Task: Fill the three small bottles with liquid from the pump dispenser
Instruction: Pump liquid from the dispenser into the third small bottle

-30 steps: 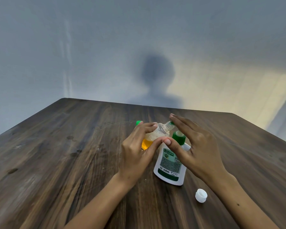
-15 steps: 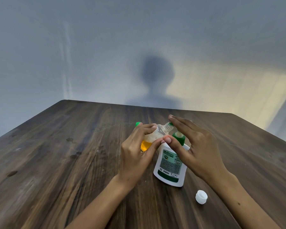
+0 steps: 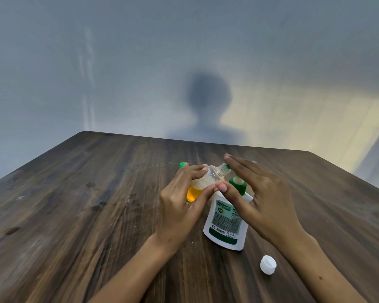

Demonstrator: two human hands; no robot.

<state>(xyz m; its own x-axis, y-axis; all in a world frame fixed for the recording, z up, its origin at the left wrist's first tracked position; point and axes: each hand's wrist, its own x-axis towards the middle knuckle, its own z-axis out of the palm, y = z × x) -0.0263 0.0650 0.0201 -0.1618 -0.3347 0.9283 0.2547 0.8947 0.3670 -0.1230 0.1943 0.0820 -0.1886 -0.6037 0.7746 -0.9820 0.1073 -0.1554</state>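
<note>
Left hand point(image 3: 179, 206) grips small bottle point(image 3: 208, 179)

Dim light, head shadow on wall point(image 3: 208, 101)

Tilted clear small bottle point(image 3: 208, 179) (orange liquid inside) beside upright white pump dispenser point(image 3: 224, 224).

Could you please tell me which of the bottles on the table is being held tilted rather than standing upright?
The small clear bottle with orange liquid, held tilted in the left hand; the white dispenser bottle stands upright on the table.
</note>
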